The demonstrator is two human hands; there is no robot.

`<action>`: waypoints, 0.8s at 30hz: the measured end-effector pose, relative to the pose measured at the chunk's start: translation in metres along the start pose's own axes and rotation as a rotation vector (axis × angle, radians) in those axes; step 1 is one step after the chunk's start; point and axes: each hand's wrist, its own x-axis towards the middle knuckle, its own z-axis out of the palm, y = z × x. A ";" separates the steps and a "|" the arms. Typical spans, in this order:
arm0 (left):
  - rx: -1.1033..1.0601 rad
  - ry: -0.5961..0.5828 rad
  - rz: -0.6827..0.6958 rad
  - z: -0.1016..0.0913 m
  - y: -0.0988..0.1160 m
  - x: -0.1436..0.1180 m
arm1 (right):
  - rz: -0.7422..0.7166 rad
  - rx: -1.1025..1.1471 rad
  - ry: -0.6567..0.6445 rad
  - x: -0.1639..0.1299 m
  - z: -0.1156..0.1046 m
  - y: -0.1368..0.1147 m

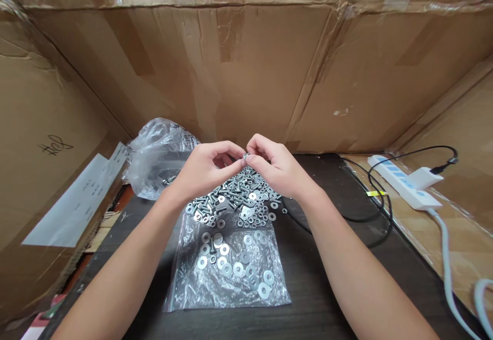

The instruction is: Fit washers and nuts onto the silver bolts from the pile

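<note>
My left hand and my right hand meet fingertip to fingertip above a pile of small metal screws, nuts and washers. Between the fingertips of both hands sits a small metal piece; it is too small to tell exactly what it is. The pile lies on a flat clear plastic bag on the dark table. Several larger washers are spread over the near part of that bag.
A crumpled clear plastic bag holding more hardware sits at the back left. A white power strip with a black cable lies at the right. Cardboard walls enclose the table on three sides. A white paper label hangs at the left.
</note>
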 end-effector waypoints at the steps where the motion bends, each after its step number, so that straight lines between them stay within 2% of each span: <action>1: 0.010 0.019 0.008 0.000 0.000 0.000 | 0.001 -0.029 0.012 0.000 0.000 0.000; 6: 0.036 0.130 0.044 0.001 0.004 -0.002 | -0.003 -0.101 0.062 0.001 0.004 0.000; 15: 0.169 0.110 0.125 0.002 -0.001 -0.002 | 0.028 -0.093 0.067 0.002 0.005 0.003; 24: 0.094 0.092 0.139 0.000 0.003 -0.003 | 0.067 0.157 -0.103 0.002 0.002 0.004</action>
